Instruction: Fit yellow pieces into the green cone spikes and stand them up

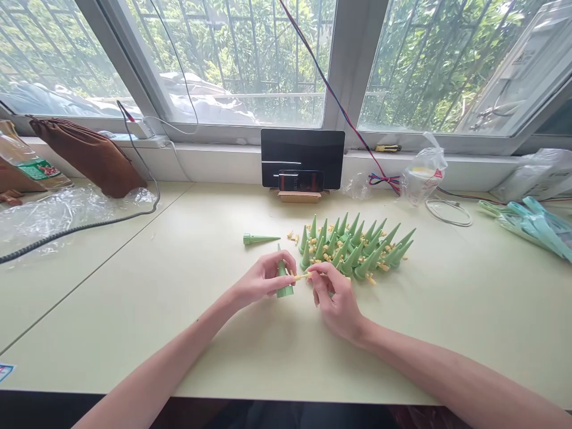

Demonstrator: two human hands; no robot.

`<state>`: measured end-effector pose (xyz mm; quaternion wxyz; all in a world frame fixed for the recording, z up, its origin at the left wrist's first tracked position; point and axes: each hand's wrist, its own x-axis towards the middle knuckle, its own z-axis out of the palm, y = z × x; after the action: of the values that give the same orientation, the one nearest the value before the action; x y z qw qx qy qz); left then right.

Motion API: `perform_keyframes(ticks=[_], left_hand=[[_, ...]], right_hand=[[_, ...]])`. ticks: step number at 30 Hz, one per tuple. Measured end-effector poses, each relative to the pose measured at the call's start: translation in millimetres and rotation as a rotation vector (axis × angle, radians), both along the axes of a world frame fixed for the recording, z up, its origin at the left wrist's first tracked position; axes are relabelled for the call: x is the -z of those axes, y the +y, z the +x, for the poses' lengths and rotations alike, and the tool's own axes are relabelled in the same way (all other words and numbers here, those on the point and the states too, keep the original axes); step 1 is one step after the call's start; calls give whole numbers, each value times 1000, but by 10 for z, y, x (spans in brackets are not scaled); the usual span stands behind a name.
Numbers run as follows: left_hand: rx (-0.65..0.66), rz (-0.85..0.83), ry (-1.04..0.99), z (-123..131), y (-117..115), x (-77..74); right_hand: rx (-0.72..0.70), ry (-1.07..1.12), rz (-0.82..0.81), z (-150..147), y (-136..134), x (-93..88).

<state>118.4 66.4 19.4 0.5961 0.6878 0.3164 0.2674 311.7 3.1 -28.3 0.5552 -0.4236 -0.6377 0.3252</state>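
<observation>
My left hand (261, 279) is closed around a green plastic watering spike (285, 292), its wide end down and its tip up. A thin yellow plastic piece (301, 276) spans the small gap between my two hands. My right hand (338, 302) pinches the right end of that piece; its left end meets my left fingertips beside the spike, and whether it is joined to the spike is hidden. Just beyond my left hand, one more green spike (261, 239) lies on its side. Several green spikes (355, 257) stand tip up in a cluster past my right hand, yellow parts among them.
A few loose yellow bits (293, 237) lie left of the cluster. At the back, a phone (301, 180) leans before a dark tablet (304, 149). A brown pouch (89, 152) and black cable (107, 219) are left; a plastic-wrapped cup (424, 173) and teal bag (531, 223) are right.
</observation>
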Motion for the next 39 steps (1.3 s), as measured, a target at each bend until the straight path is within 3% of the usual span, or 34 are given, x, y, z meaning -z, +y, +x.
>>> perform_keyframes(ticks=[25, 39], left_hand=[[13, -83, 9, 22, -33, 4], [25, -66, 8, 19, -26, 20]], right_hand=[[-132, -104, 84, -3, 16, -39], [-130, -99, 60, 7, 16, -36]])
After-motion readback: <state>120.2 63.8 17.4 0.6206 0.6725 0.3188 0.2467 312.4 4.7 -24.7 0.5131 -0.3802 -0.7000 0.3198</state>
